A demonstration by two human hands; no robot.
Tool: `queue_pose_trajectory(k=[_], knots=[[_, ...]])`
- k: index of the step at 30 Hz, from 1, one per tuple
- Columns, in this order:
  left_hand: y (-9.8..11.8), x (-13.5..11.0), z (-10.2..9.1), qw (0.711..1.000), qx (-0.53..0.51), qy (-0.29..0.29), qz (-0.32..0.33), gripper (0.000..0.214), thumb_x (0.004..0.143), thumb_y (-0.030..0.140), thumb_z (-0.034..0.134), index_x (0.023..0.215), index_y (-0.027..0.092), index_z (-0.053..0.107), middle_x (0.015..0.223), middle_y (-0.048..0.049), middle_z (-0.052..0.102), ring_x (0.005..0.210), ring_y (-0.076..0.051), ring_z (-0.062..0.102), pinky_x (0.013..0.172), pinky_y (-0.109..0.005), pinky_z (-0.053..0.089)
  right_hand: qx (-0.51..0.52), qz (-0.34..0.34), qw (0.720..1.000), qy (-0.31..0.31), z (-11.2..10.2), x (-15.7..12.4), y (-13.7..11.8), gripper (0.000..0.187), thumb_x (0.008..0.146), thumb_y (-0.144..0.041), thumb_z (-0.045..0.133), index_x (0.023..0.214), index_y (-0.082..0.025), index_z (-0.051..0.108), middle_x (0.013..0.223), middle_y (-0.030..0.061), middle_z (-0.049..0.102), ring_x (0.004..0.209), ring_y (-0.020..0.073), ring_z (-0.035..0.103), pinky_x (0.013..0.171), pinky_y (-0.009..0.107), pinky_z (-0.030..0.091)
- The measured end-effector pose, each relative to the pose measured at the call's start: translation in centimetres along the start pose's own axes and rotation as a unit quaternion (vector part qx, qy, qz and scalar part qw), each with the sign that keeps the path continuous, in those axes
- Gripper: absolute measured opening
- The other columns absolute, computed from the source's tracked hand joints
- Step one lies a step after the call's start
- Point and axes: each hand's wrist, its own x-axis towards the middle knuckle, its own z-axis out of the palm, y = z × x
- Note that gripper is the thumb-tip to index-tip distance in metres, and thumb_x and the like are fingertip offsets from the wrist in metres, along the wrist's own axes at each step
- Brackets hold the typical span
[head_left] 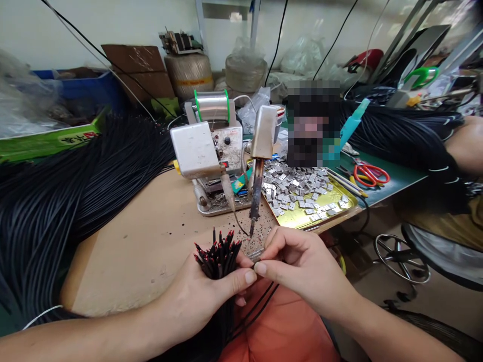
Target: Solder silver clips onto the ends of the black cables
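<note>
My left hand (199,296) grips a thick bundle of black cables (218,261), whose red-cored ends point upward. My right hand (302,269) pinches a small metal piece (256,255) between thumb and forefinger, close to the cable ends and apart from them. Just above the hands, a mounted soldering iron (258,196) points down, its dark, scorched tip near the metal piece. A brass tray (313,218) of small silvery metal pieces (298,188) lies beyond my right hand.
A long mass of black cables (56,201) covers the left of the tan table (132,261). Behind stand a solder spool (212,106) and a white feeder box (194,151). Red-handled scissors (372,174) lie on a green mat (400,186). A person's arm (466,143) enters at right.
</note>
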Motion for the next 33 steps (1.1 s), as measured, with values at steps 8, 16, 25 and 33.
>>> queue_pose_trajectory(k=[8,16,25,33], knots=[[0.4,-0.1,0.0,1.000,0.014,0.013,-0.005,0.032,0.069,0.040,0.084,0.079,0.015,0.066,0.058,0.0016,0.065,0.053,-0.012,0.060,0.054,-0.024,0.052,0.026,0.064,0.998,-0.011,0.0,-0.2,-0.7,0.022,0.069,-0.014,0.084,0.073,-0.017,0.063,0.069,-0.0037,0.061,0.065,0.0106,0.054,0.060,0.023,0.043],[-0.2,-0.2,0.1,1.000,-0.011,-0.001,0.008,0.030,0.070,0.039,0.084,0.078,0.015,0.069,0.059,0.0024,0.063,0.053,-0.011,0.059,0.052,-0.021,0.050,0.184,0.139,0.967,-0.108,-0.5,-0.4,-0.1,0.024,0.073,-0.018,0.085,0.075,-0.016,0.061,0.061,-0.0066,0.055,0.052,0.0039,0.043,0.048,0.016,0.031],[0.0,-0.6,-0.2,1.000,-0.007,0.027,-0.014,0.031,0.071,0.041,0.083,0.080,0.016,0.067,0.056,0.0033,0.060,0.048,-0.012,0.058,0.049,-0.023,0.049,0.239,0.128,0.951,-0.149,-2.5,-0.3,-1.9,0.027,0.077,-0.029,0.082,0.074,-0.019,0.057,0.060,-0.0067,0.050,0.042,0.0038,0.032,0.042,0.021,0.021],[-0.2,-0.7,0.0,1.000,0.003,-0.005,-0.008,0.026,0.073,0.035,0.080,0.079,0.015,0.064,0.057,0.0038,0.058,0.049,-0.012,0.058,0.053,-0.026,0.053,-0.419,-0.188,0.868,0.190,-7.4,3.8,-1.8,0.008,0.090,-0.024,0.068,0.089,-0.021,0.076,0.087,0.0047,0.074,0.081,0.0208,0.066,0.074,0.034,0.049]])
